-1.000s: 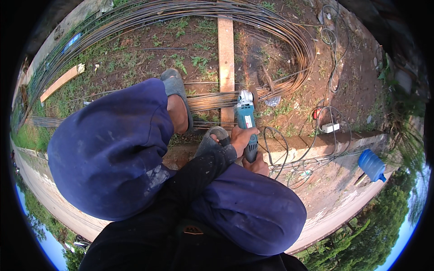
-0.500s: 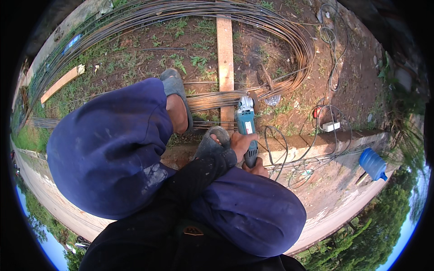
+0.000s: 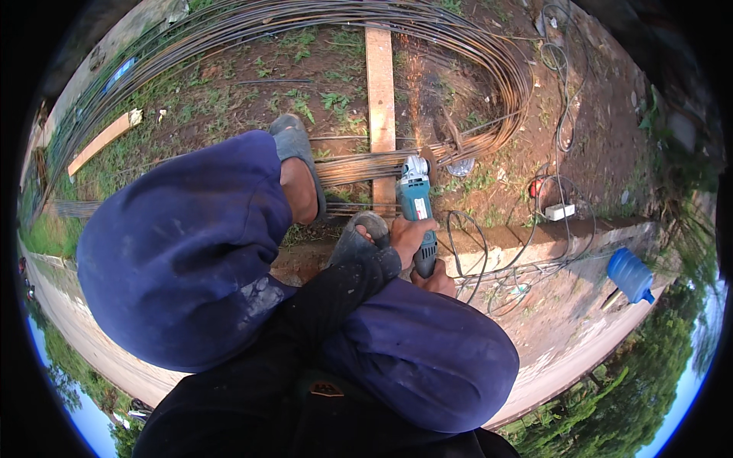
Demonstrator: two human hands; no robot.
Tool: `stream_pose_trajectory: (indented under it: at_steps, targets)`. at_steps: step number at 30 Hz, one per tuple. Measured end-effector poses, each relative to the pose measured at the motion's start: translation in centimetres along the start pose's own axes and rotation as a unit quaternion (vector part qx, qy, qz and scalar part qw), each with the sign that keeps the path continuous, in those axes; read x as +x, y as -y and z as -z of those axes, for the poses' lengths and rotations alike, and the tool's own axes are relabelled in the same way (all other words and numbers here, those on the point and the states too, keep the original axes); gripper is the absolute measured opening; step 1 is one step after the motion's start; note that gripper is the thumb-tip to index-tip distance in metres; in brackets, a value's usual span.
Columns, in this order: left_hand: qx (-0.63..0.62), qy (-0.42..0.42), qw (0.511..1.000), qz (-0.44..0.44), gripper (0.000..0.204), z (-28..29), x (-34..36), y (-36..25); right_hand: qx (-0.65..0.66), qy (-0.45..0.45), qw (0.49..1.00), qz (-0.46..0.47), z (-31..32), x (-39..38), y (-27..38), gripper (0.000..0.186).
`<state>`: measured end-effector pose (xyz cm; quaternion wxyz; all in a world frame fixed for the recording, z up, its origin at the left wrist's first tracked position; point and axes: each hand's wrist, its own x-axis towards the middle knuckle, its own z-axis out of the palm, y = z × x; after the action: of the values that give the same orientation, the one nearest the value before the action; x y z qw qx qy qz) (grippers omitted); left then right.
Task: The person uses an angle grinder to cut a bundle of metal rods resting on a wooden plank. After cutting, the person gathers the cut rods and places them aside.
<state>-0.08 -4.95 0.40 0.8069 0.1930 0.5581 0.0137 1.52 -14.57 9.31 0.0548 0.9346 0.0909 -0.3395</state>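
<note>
Closed with the left hand [image 3: 412, 238] around the body, and with the right hand [image 3: 436, 279] around the rear, of a teal angle grinder [image 3: 415, 204]. Apparently cutting: disc [image 3: 429, 159] at the bundled steel rods [image 3: 353, 169], throwing sparks [image 3: 414, 88]; calling for a steady two-handed hold and even pressure. Under the rods, a wooden plank [image 3: 380, 95] on weedy soil [image 3: 599, 156]; outdoors, sunlit, with a white box [image 3: 560, 212] and a blue water jug [image 3: 629, 276] off to the right.

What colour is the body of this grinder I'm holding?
The grinder body is teal, seen best in the head view.
</note>
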Motion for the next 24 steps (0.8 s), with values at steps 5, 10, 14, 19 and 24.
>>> stream_pose_trajectory:
  at_steps: [5,10,14,19,24]
  targets:
    - [0.004,-0.007,1.0,-0.01,0.021,-0.2,0.0,-1.1,-0.015,-0.003,1.0,0.0,-0.2,0.6,0.2,0.047]
    - [-0.008,-0.011,1.0,0.0,0.021,-0.4,-0.2,-2.0,-0.017,-0.023,0.999,0.031,-0.3,0.7,0.5,0.046]
    - [0.04,-0.018,0.999,0.032,0.024,-0.3,-0.2,-2.6,0.011,-0.015,1.0,0.018,-0.2,0.8,0.7,0.044]
    - [0.031,-0.014,0.999,0.027,0.025,-0.3,-0.1,-2.9,-0.001,-0.031,0.998,0.054,-0.3,1.0,0.8,0.042]
    - [0.057,-0.024,0.998,0.029,0.026,-0.4,0.4,-3.0,-0.002,-0.048,0.996,0.075,0.0,1.0,1.0,0.04]
